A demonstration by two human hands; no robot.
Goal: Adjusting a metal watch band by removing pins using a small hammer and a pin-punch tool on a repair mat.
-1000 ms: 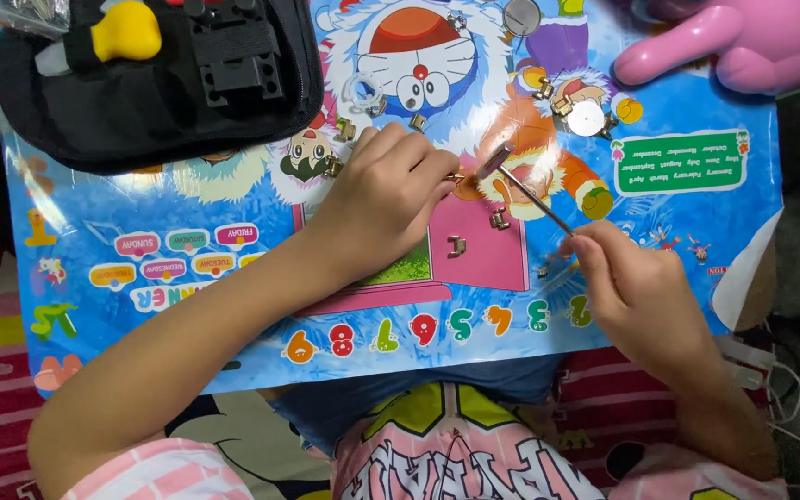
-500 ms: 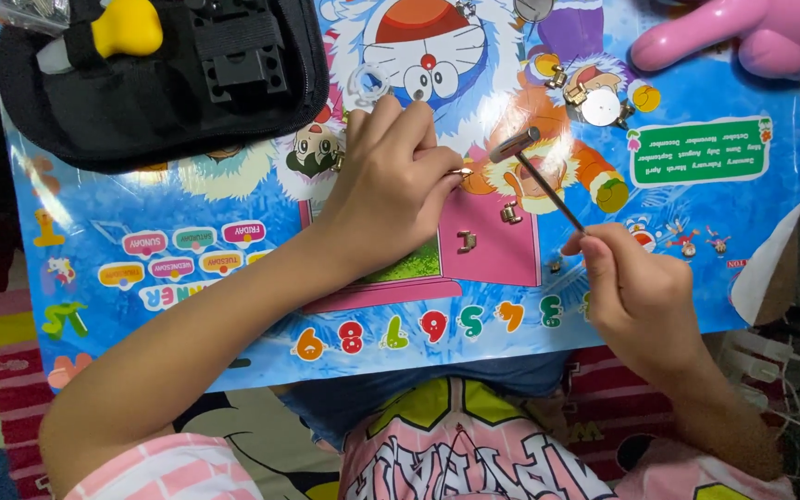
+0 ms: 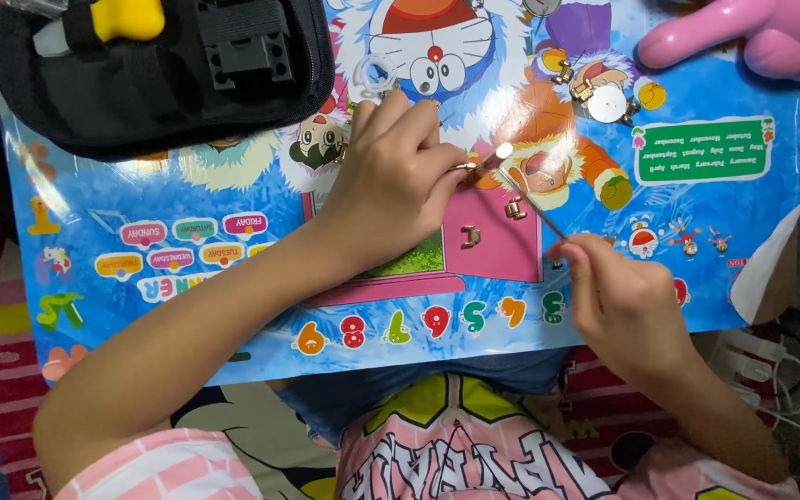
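1. Compared with the frames before, the left hand (image 3: pixel 398 181) has slid a little toward 12 o'clock on the cartoon table top (image 3: pixel 187 241), and its fingertips now meet the tip of the thin tool (image 3: pixel 528 196). The right hand (image 3: pixel 624 301) has dropped slightly toward 5 o'clock.
2. The left hand is curled, fingers bent and pinched on a small brass-coloured part (image 3: pixel 468 168) at its 3 o'clock edge; what the part is cannot be told. The palm lies over the pink box (image 3: pixel 502 245).
3. The right hand is closed in a pinch on the lower end of the thin tool, thumb and forefinger clamping the shaft. The tool slants toward 10 o'clock, and its shiny round head lies just beside the left fingertips.
4. The pink box lies flat at the middle of the table top, between the two hands, with two small brass clasps (image 3: pixel 470 237) on its face. A green patch shows at its 9 o'clock side under the left hand.
5. A black tool case (image 3: pixel 168 102) lies open at 11 o'clock, with a yellow-handled tool (image 3: pixel 127 17) strapped in it and a black block beside that.
6. A pink toy (image 3: pixel 752 37) lies at 1 o'clock on the far edge.
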